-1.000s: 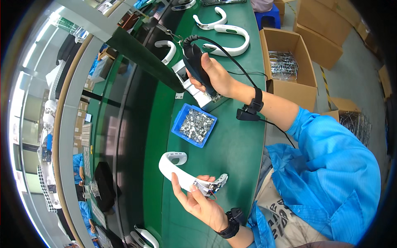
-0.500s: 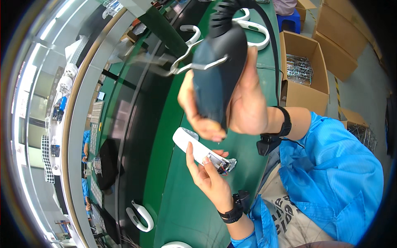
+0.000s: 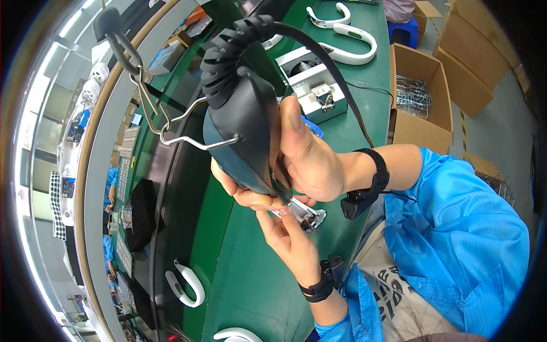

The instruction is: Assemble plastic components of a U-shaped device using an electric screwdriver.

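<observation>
Fingers (image 3: 242, 196) of the R hand (image 3: 307, 165) are wrapped tight round the power screwdriver (image 3: 239, 131), thumb laid up along its side. L-hand fingertips (image 3: 279, 219) are pinched shut on the small white part w/ a metal end (image 3: 305, 214), which sits directly under the driver's lower end, touching or nearly so.

Progress (judgement only): work looks mid-step. Driver is brought to the part and both are held up off the green bench (image 3: 245, 285), so the fastening seems in hand, not finished. Bit tip and any screw are hidden behind the R palm, so can't tell if anything is seated yet. Left to do, prob.: finish driving, then set the part down.

Pose: R forearm comes in from the right of the driver, wrist bent, black wrist strap on, and the driver is held close to the camera w/ its coiled cable end uppermost. A wire hook runs off to the left of the driver. L hand (image 3: 290, 242) reaches up from below the driver, palm toward the person, dark band on the wrist.

Around: white fixture block (image 3: 313, 94) just behind the driver; a white curved shell (image 3: 185, 288) below-left of it; another white curved shell (image 3: 353, 48) behind it; cardboard box (image 3: 419, 100) well to its right.
</observation>
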A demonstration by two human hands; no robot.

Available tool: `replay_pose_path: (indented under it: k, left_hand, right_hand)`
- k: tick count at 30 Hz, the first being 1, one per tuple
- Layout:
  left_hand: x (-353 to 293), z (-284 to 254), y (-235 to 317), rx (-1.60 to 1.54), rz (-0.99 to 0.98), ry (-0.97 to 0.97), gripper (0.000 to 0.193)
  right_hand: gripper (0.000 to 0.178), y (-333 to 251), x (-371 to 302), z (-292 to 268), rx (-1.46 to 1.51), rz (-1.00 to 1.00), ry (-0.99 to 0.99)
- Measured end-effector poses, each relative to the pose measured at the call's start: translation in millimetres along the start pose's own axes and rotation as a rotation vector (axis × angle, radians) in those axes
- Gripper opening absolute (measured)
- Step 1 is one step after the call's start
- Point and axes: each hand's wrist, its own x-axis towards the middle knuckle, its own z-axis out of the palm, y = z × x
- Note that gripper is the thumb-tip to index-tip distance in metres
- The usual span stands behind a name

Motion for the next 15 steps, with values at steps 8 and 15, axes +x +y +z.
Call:
replay_pose_path:
  k: [8, 15]
  left_hand:
    - [1, -3, -13, 0.006, 0.011, 0.046, 0.048]
    - [-2, -2, -12, 0.067, 0.013, 0.084, 0.043]
  right_hand:
    - [0.099, 4, 2, 3, -0.022, 0.062, -0.005]
    - [0.085, -3, -3, 6, -0.114, 0.054, -0.103]
